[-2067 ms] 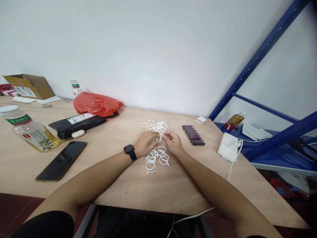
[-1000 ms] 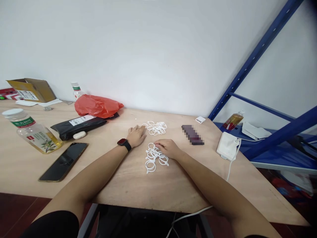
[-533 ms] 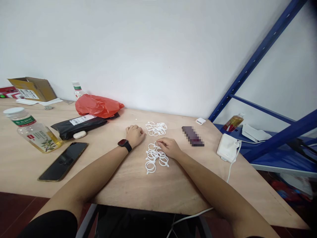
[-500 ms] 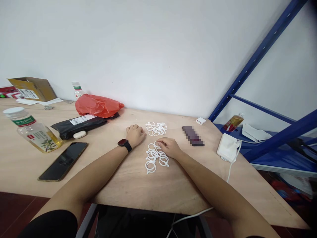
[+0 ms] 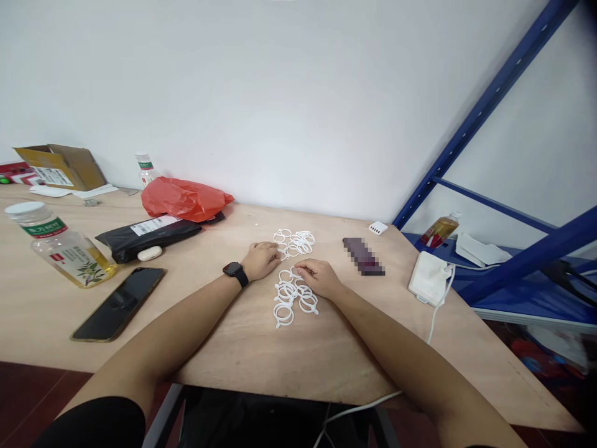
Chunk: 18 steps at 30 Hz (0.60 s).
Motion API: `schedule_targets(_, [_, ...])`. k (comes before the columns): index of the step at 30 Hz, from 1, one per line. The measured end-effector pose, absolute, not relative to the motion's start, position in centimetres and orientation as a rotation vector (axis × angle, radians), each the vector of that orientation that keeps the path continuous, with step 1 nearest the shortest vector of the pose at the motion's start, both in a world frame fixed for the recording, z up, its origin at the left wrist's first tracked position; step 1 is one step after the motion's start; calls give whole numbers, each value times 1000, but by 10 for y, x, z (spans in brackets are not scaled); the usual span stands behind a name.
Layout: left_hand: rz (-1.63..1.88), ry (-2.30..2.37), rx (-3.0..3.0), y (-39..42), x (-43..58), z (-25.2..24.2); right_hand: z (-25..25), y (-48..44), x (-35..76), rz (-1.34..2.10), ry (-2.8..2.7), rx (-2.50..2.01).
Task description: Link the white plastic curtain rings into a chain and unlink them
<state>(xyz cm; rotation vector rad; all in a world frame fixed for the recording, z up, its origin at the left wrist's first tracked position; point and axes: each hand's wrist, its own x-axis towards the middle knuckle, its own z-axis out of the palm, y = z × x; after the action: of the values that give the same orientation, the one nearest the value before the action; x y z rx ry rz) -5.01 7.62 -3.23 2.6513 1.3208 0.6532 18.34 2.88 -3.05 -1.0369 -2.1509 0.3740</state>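
Observation:
Two groups of thin white plastic rings, each ring with a small tab, lie on the wooden table. My left hand (image 5: 262,261), with a black watch at the wrist, rests palm down with its fingers stretched to the left edge of the far rings (image 5: 298,244). Its fingertips touch or nearly touch one ring there. My right hand (image 5: 319,277) lies at the upper right of the near rings (image 5: 285,291). Its thumb and forefinger are pinched together on the topmost ring of that group, and the other fingers are curled in.
Left on the table (image 5: 252,354) are a phone (image 5: 119,305), a drink bottle (image 5: 69,249), a white earbud case (image 5: 150,253), a black parcel (image 5: 153,235) and a red bag (image 5: 184,198). Rightward are a blurred dark object (image 5: 364,256), a white charger (image 5: 378,228) and a corded white device (image 5: 428,277).
My left hand has shifted right and slightly forward, and its fingers have reached the far rings, a few of which sit slightly differently. My right hand has stayed in place.

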Motion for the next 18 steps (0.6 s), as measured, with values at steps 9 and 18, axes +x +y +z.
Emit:
schedule_targets(9, [926,1082,2642,74,-48,-27,-31,30,183,393,-2043,-1093])
schedule_targets(18, [1123,723,2705,54,-35,-21,-28,32,182,490,-1808,-1143])
